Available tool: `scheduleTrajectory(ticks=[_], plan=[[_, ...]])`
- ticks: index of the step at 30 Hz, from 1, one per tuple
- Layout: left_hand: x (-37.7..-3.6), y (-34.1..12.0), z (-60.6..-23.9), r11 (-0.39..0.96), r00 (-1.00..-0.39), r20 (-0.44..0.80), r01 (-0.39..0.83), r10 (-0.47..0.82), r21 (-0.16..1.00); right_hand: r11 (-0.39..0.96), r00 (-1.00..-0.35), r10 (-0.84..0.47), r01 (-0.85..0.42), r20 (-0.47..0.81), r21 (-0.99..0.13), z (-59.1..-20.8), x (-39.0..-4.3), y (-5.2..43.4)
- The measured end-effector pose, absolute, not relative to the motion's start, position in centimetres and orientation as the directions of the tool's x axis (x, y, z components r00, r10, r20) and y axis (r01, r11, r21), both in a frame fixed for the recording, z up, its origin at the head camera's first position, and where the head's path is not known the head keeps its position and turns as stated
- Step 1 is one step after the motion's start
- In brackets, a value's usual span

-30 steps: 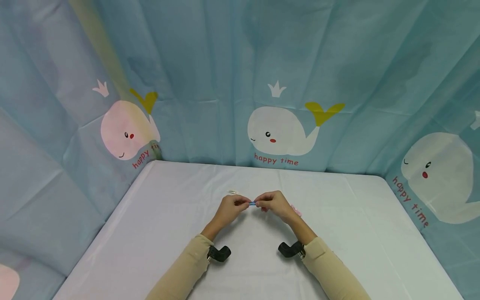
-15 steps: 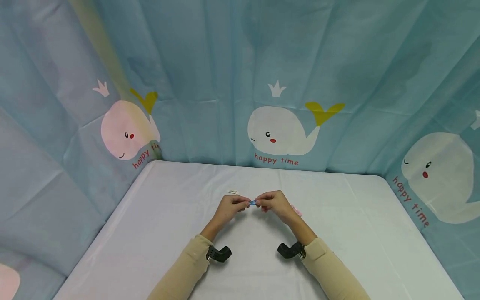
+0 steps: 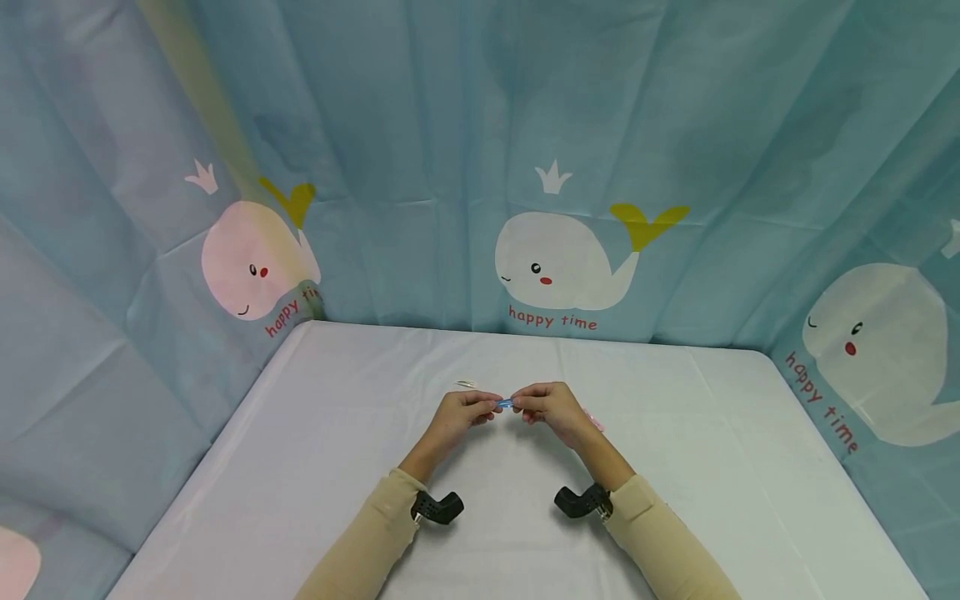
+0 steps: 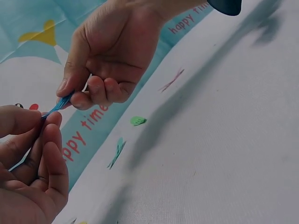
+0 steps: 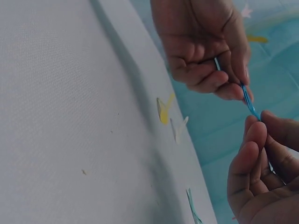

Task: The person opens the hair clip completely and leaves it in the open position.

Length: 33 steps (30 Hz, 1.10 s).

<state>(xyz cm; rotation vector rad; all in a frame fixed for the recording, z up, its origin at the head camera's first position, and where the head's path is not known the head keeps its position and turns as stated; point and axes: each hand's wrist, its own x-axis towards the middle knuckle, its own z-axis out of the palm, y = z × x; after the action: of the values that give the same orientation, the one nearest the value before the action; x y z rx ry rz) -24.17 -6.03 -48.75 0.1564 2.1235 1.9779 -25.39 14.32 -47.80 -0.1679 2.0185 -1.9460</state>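
Observation:
Both hands meet over the white table and pinch a narrow blue hair clip (image 3: 505,403) between them. My left hand (image 3: 454,417) grips one end with thumb and forefinger, and my right hand (image 3: 555,408) the other. In the left wrist view the clip (image 4: 58,105) stretches between the fingertips, the right hand (image 4: 119,56) above. The right wrist view has its slim open middle (image 5: 251,102), with the left hand (image 5: 201,46) above. Fingers cover both clip ends. A small bluish sliver (image 5: 218,64) shows by the left palm; whether it belongs to the clip, I cannot tell.
More clips lie on the tabletop (image 3: 675,467): green (image 4: 138,121), teal (image 4: 117,153), pink (image 4: 173,80), yellow (image 5: 163,111) and white (image 5: 178,129). A blue curtain (image 3: 420,150) printed with whales borders the table. Black wrist mounts (image 3: 438,507) sit at both cuffs.
The blue clip has risen very slightly and turned between the fingertips, its prongs looking less apart than a second ago. The left fingers shifted a little; the right hand is almost still.

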Motion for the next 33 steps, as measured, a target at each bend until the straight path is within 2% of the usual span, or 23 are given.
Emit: scheduleTrajectory(ticks=[15, 22, 29, 33], plan=[[-23.96, -6.22, -48.76, -0.096, -0.946, -0.192, -0.224, 0.26, 0.97, -0.039, -0.922, -0.338, 0.213, -0.187, -0.976, -47.71, -25.07, 14.17], [-23.98, -6.3, -48.6, -0.113, -0.942, -0.19, -0.229, 0.277, 0.967, -0.068, -0.919, -0.345, 0.225, -0.189, -0.972, -47.75, -24.85, 14.03], [-24.13, -6.27, -48.33, -0.131, -0.945, -0.179, -0.221, 0.275, 0.966, -0.188, -0.906, -0.367, 0.295, -0.211, -0.937, -47.53, -24.64, 13.89], [-24.05, -6.23, -48.16, -0.121, -0.948, -0.185, -0.222, 0.261, 0.968, -0.203, -0.904, -0.372, 0.3, -0.21, -0.932, -47.42, -24.65, 13.81]])
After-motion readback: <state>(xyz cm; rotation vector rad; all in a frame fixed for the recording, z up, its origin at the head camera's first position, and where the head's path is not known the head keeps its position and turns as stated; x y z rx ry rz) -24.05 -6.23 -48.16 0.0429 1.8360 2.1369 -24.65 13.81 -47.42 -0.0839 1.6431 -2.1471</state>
